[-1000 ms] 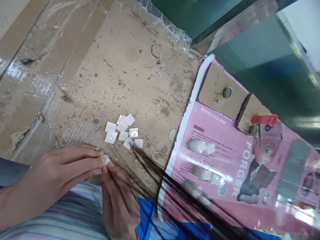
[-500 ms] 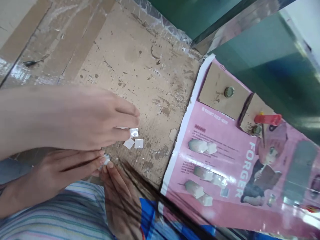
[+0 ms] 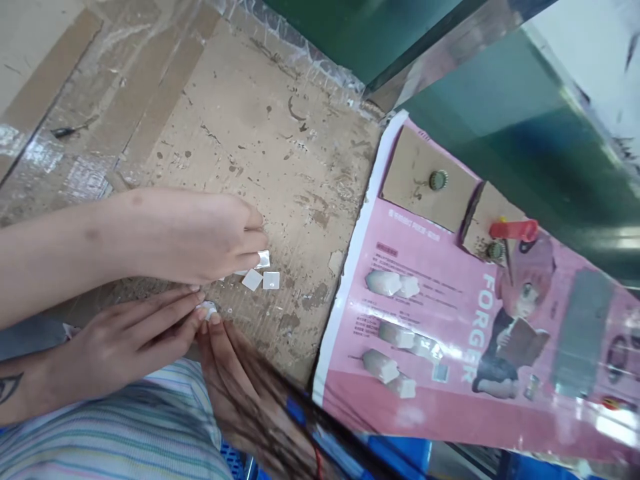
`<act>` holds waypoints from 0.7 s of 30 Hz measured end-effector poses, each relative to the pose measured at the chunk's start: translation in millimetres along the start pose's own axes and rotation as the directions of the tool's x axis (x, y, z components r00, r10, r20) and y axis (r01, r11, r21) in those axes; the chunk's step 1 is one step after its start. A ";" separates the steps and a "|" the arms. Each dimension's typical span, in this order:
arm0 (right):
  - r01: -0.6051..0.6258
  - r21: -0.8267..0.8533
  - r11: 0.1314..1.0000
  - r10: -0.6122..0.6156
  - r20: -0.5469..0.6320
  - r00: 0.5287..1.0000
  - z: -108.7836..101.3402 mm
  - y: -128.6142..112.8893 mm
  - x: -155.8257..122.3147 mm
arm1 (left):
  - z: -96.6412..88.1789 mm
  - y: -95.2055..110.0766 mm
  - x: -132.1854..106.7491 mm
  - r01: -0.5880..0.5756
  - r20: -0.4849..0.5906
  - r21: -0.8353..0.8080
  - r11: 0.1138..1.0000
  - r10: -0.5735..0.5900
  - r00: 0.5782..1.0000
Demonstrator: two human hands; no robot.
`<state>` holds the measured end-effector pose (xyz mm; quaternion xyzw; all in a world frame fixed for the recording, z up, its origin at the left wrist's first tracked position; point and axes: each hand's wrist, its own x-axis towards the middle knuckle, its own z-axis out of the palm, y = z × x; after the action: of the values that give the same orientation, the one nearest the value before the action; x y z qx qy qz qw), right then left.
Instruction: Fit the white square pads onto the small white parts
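Observation:
Low in the view, my left hand (image 3: 135,333) and my right hand (image 3: 240,367) meet fingertip to fingertip. Between them they pinch a small whitish piece (image 3: 209,309), mostly covered by the fingers, so its exact kind is unclear. Dark hair strands cross in front of my right hand. Just above, another person's hand (image 3: 220,233) reaches in from the left and rests by a few small pale squares. Its fingertips touch a shiny square (image 3: 264,259). Two more squares, a tilted one (image 3: 252,280) and a flat one (image 3: 271,281), lie beside it on the cardboard (image 3: 300,220).
To the right lies a pink printed sheet (image 3: 400,233) with several pale, crystal-like pieces (image 3: 384,283). At its top are two cardboard pieces (image 3: 420,167) with bottle caps (image 3: 439,179) and a red item (image 3: 515,230). A green wall panel (image 3: 345,33) stands behind.
The view has shifted slightly, moving the sheet leftward. The other person's hand has drawn back a little from the squares. My hands keep their pinch on the whitish piece.

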<state>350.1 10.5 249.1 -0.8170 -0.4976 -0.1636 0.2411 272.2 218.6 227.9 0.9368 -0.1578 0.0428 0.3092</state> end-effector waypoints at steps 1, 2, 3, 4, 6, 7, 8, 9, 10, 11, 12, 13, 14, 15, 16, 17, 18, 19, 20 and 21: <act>0.025 -0.014 1.000 -0.025 0.012 1.000 0.6 0.9 0.1 | -1.1 -2.6 1.2 -0.051 -0.015 0.019 0.999 0.051 0.999; 0.045 -0.025 0.999 -0.044 0.019 0.999 1.1 1.5 -0.4 | -1.8 -5.1 2.0 -0.094 -0.021 0.042 0.995 0.095 0.995; 0.056 -0.030 0.998 -0.055 0.035 0.998 1.6 1.8 -1.3 | -2.0 -7.2 2.3 -0.123 -0.014 0.060 0.991 0.124 0.992; 0.063 -0.034 0.997 -0.061 0.056 0.997 2.0 1.6 -2.5 | -1.9 -8.8 2.0 -0.135 0.003 0.067 0.989 0.135 0.991; 0.069 -0.045 0.997 -0.065 0.091 0.994 3.4 0.4 -5.4 | -0.9 -10.1 0.0 -0.133 0.041 0.051 0.990 0.131 0.991; 0.068 -0.050 0.996 -0.063 0.096 0.993 4.5 -0.4 -6.9 | -0.3 -10.0 -1.4 -0.132 0.042 0.029 0.991 0.131 0.991; 0.062 -0.051 0.997 -0.057 0.091 0.994 5.7 -1.2 -8.4 | 0.2 -9.7 -2.7 -0.133 0.027 0.006 0.991 0.132 0.991; 0.054 -0.045 0.998 -0.050 0.086 0.995 7.2 -2.0 -9.8 | 0.6 -9.4 -3.7 -0.136 0.000 -0.014 0.991 0.136 0.991; 0.040 -0.035 0.999 -0.037 0.082 0.996 8.8 -2.5 -11.2 | 0.9 -9.5 -4.3 -0.141 -0.029 -0.025 0.990 0.140 0.990; 0.024 -0.028 0.999 -0.022 0.083 0.996 10.4 -2.9 -12.7 | 0.9 -10.1 -4.4 -0.149 -0.050 -0.032 0.988 0.147 0.988; 0.003 -0.008 1.000 -0.002 0.072 0.997 12.0 -3.2 -14.1 | 0.9 -11.2 -4.1 -0.159 -0.055 -0.034 0.987 0.157 0.986; -0.028 0.022 0.999 0.027 0.055 0.998 13.6 -3.6 -15.6 | 0.7 -12.8 -3.4 -0.173 -0.046 -0.024 0.985 0.172 0.984; -0.051 0.049 0.997 0.050 0.032 0.998 15.1 -4.4 -16.9 | 0.5 -14.5 -2.4 -0.190 -0.027 -0.009 0.982 0.190 0.981; -0.080 0.091 0.993 0.080 0.004 0.997 16.6 -5.6 -18.1 | 0.2 -16.2 -1.3 -0.206 -0.008 0.006 0.979 0.206 0.979; -0.126 0.151 0.980 0.133 -0.038 0.990 18.1 -7.5 -18.8 | -0.1 -17.4 -0.2 -0.217 0.008 0.020 0.976 0.217 0.976; -0.195 0.225 0.955 0.218 -0.084 0.972 19.5 -10.1 -19.1 | -0.5 -17.9 1.0 -0.228 0.016 0.033 0.973 0.228 0.974; -0.289 0.305 0.908 0.338 -0.121 0.934 20.9 -13.3 -18.9 | -0.9 -17.7 2.0 -0.234 0.016 0.046 0.971 0.234 0.972; -0.393 0.383 0.836 0.475 -0.147 0.868 22.2 -16.8 -17.9 | -1.4 -16.8 3.0 -0.234 0.011 0.056 0.971 0.234 0.972; -0.495 0.469 0.731 0.617 -0.146 0.773 23.4 -20.4 -16.2 | -1.9 -15.3 3.8 -0.225 0.005 0.068 0.972 0.226 0.974; -0.578 0.542 0.610 0.734 -0.113 0.669 24.4 -23.6 -13.7 | -2.5 -13.5 4.5 -0.214 0.001 0.082 0.973 0.214 0.977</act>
<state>323.6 23.2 227.3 -0.8214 -0.1343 -0.0703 0.5499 280.9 229.1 223.2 0.9261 -0.2546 0.0861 0.2649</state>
